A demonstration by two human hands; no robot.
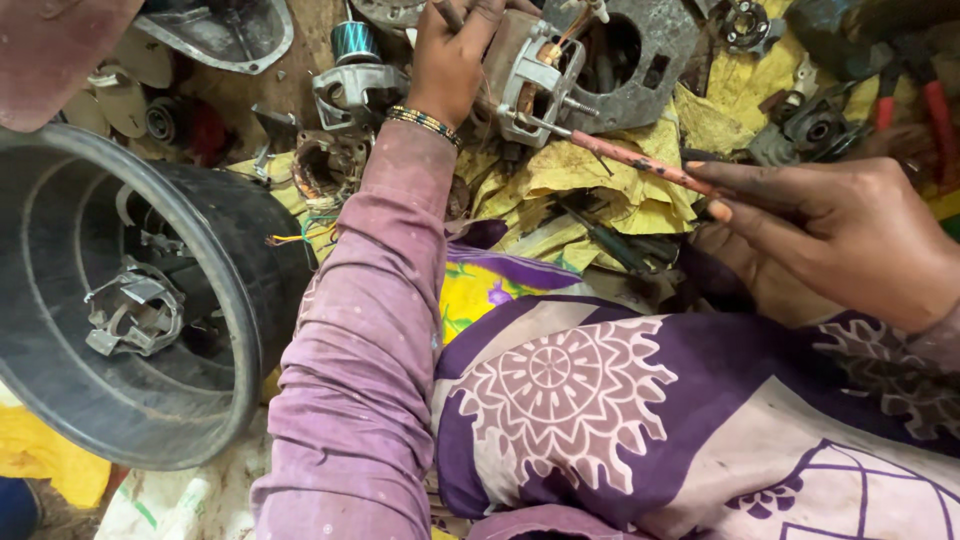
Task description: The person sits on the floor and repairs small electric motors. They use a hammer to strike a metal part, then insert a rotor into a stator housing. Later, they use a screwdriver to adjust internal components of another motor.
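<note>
The small electric motor (528,78), a grey metal frame with copper windings showing inside, sits at the top centre of the view on crumpled yellow paper (590,180). The left hand (452,60) closes over its near side, fingers curled around the frame and pressed against it. A beaded bangle (425,122) circles that wrist, above a faded pink sleeve (360,330). The right hand (840,230) pinches the reddish handle of a screwdriver (640,160) between thumb and fingertips; the tool runs up and to the left, its metal tip meeting the motor's lower right corner beside a protruding bolt.

Just behind the motor lies a grey cast housing (650,50) with a round opening. To the left of the left hand stand a metal bracket (355,90) and a teal wire coil (352,40). Red-handled pliers (935,110) lie at the far right among dark metal parts. A large black round drum (130,300) fills the left side, with a metal hub inside it. Purple and white patterned cloth (620,400) covers the person's lap in the foreground.
</note>
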